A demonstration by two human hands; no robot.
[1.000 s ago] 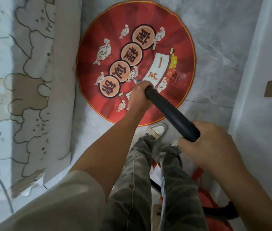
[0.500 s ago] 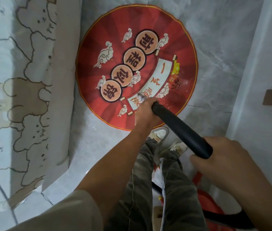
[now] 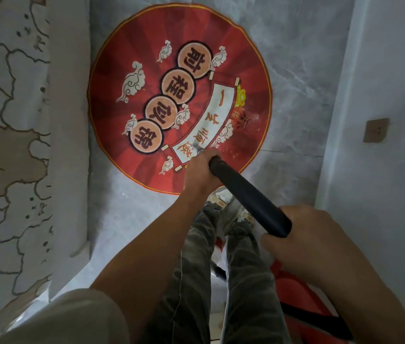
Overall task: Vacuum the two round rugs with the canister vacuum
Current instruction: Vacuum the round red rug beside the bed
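left hand [image 3: 200,170] wrapped round black wand [image 3: 248,194] | right hand [image 3: 303,239] gripping its near end | over red rug [image 3: 179,95]

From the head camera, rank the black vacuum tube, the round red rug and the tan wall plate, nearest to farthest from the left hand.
1. The black vacuum tube: held by the left hand.
2. The round red rug: floor, just ahead.
3. The tan wall plate: far right, on the wall.

Both arms stretch downward; left grip [image 3: 200,173] curls round the black tube [image 3: 248,197], right grip [image 3: 303,242] clasps its near end.
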